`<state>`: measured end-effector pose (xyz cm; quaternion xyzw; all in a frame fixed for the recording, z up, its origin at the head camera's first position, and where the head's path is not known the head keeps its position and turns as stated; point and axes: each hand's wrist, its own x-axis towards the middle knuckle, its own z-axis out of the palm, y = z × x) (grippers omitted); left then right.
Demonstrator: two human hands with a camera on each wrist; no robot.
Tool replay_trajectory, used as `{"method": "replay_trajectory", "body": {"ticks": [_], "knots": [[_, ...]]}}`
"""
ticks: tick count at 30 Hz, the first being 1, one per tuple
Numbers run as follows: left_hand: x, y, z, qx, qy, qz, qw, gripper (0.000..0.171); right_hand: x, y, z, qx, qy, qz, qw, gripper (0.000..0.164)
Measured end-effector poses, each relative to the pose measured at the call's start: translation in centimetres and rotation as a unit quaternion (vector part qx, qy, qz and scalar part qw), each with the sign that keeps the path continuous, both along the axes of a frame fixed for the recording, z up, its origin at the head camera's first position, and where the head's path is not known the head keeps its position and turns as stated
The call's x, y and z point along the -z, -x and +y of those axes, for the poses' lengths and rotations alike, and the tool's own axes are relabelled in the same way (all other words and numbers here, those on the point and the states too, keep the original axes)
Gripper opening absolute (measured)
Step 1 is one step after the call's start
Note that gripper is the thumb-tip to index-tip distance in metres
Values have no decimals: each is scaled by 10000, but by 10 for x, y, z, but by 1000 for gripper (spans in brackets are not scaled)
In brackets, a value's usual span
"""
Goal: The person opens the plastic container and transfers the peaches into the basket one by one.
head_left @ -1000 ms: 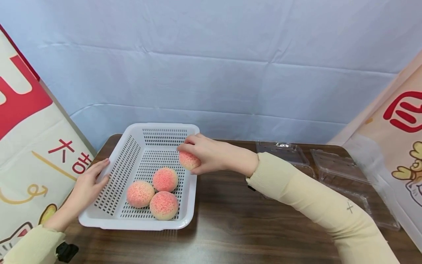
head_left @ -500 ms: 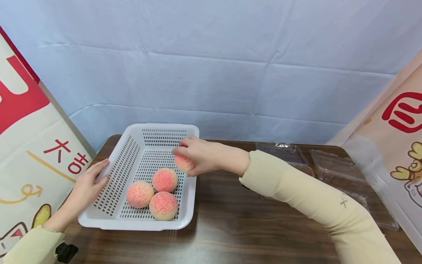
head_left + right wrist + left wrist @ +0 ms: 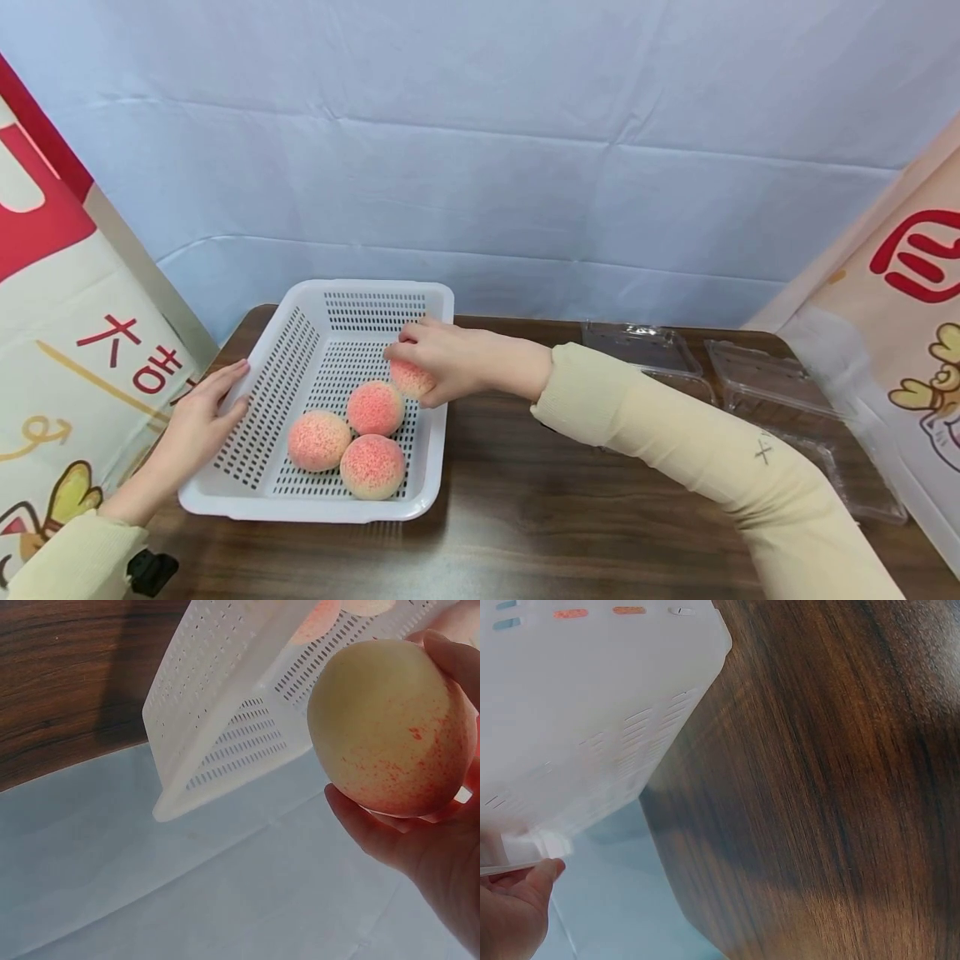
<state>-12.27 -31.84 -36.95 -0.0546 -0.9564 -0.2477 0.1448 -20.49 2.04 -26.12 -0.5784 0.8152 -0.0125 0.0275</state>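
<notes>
In the head view a white slotted plastic basket (image 3: 258, 508) sits on the table. Three pink-and-cream peaches (image 3: 372, 467) lie together on its floor. My right hand (image 3: 457, 358) grips another peach (image 3: 408, 377) over the basket's right side; the right wrist view shows this peach (image 3: 390, 727) with fingers and thumb around it, cream on one side and red-speckled on the other. My left hand (image 3: 197, 425) holds the basket's left rim. In the left wrist view, the left hand (image 3: 517, 907) pinches that rim, its inner fingers partly hidden.
Several clear plastic boxes (image 3: 772, 379) stand at the table's right, partly behind the right sleeve. The brown wooden table (image 3: 525, 517) extends right of the basket. A pale cloth (image 3: 480, 167) hangs behind, with printed banners (image 3: 930, 333) at both sides.
My right hand has shifted slightly left and toward me with the peach, further in over the basket. The left hand, basket and three lying peaches have stayed put.
</notes>
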Motion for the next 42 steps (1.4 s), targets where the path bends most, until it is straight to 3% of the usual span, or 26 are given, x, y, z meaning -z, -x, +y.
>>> {"method": "replay_trajectory", "body": {"ticks": [10, 23, 42], "knots": [[0, 0, 0, 34, 57, 209, 9998, 47, 5, -2, -9, 15, -281, 112, 9995, 57], [-1, -1, 1, -6, -19, -13, 10000, 47, 14, -1, -21, -273, -520, 323, 9978, 58], [-1, 1, 0, -23, 57, 75, 10000, 47, 32, -6, -33, -305, -754, 300, 9962, 66]]}}
